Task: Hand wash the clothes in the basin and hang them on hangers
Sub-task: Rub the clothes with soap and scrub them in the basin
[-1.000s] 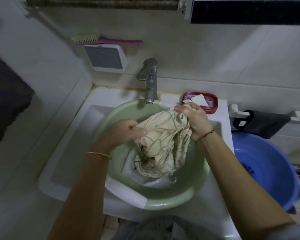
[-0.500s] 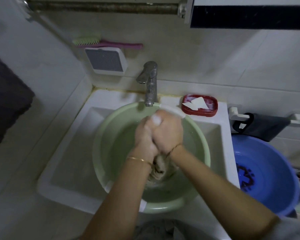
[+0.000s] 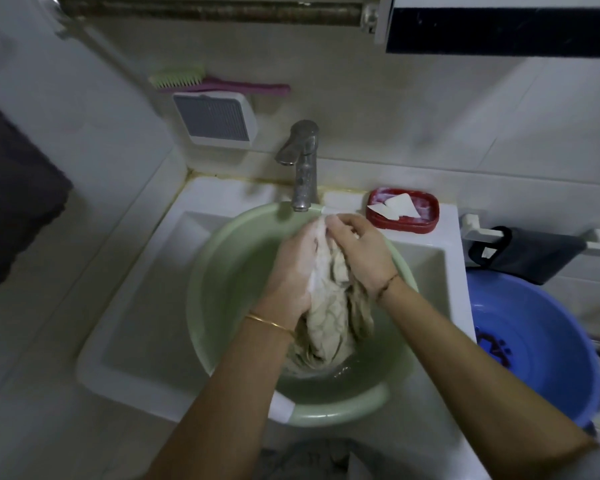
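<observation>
Item: we hold one beige garment point(image 3: 329, 317) above the green basin point(image 3: 222, 271). Our left hand point(image 3: 291, 271) and right hand point(image 3: 364, 251) each grip its bunched top, fingers curled round the cloth

**Basin in sink, cloth between hands**

The basin point(image 3: 222, 271) sits in the sink point(image 3: 146, 306), mid-frame, below the tap point(image 3: 303, 164). In it, the cloth point(image 3: 329, 317) lies between the left hand point(image 3: 291, 275) and right hand point(image 3: 364, 254). Soap dish point(image 3: 403, 211) upper right of the basin; tub point(image 3: 534, 341) at right edge; brush point(image 3: 208, 81) above the tap.
</observation>
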A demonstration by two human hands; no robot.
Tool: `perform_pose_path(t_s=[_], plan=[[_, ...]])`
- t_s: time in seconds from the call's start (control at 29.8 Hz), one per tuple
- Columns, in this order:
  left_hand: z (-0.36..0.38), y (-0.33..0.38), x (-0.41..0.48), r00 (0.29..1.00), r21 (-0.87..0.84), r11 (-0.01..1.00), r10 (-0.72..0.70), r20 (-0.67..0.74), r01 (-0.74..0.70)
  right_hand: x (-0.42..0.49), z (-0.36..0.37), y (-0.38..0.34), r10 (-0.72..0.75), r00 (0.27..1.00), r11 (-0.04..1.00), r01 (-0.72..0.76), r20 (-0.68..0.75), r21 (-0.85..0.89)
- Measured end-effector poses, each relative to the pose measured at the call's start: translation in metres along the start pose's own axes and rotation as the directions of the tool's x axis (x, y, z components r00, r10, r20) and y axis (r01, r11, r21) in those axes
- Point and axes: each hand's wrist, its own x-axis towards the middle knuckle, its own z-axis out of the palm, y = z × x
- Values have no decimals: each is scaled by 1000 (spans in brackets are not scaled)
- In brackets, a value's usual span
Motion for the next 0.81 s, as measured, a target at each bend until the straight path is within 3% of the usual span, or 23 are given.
perform_pose_path(t_s=[0.07, 0.13, 0.17, 0.24, 0.3, 0.37, 0.44, 0.47, 0.54, 0.6, 0.64, 0.74, 0.81], plan=[[-17, 11, 12, 993, 104, 988, 118, -11, -117, -7, -9, 1, 68, 947, 997, -71, 313, 0], [-31, 22, 17, 972, 246, 941, 229, 48, -234, -9, -17, -2, 116, 875, 991, -70, 469, -114], [-39, 27, 19, 962, 308, 912, 249, 114, -273, -7, -23, -4, 96, 887, 994, -59, 453, -95], [-54, 36, 20, 930, 483, 811, 194, 311, -330, 0, -31, -4, 50, 936, 981, -112, 349, 160], [-68, 36, 22, 897, 737, 556, 36, 440, -384, 2, -40, -6, 41, 959, 892, -161, 279, 423], [-76, 26, 26, 901, 869, 320, -94, 424, -376, 1, -43, -8, 20, 967, 807, -165, 253, 567], [-84, 16, 30, 920, 902, 260, -102, 380, -343, 3, -43, -8, 23, 981, 755, -142, 191, 640], [-88, 14, 32, 928, 891, 312, -70, 366, -328, 5, -42, -7, 46, 988, 742, -131, 145, 658], [-94, 5, 37, 944, 775, 559, 44, 328, -295, 10, -40, -1, 76, 996, 820, -41, -38, 571], [-90, -5, 43, 963, 509, 834, 89, 255, -212, 12, -37, 3, 62, 964, 926, 41, -258, 376], [-81, -10, 42, 972, 357, 923, 61, 229, -142, 11, -31, 1, 45, 949, 953, 53, -312, 298], [-48, -17, 36, 992, 58, 998, -23, 124, 16, -10, 6, -2, -118, 966, 993, 111, -232, -40], [-33, -25, 34, 995, -93, 995, -36, 92, 45, -34, 36, -3, -308, 947, 901, 261, -88, -346]])
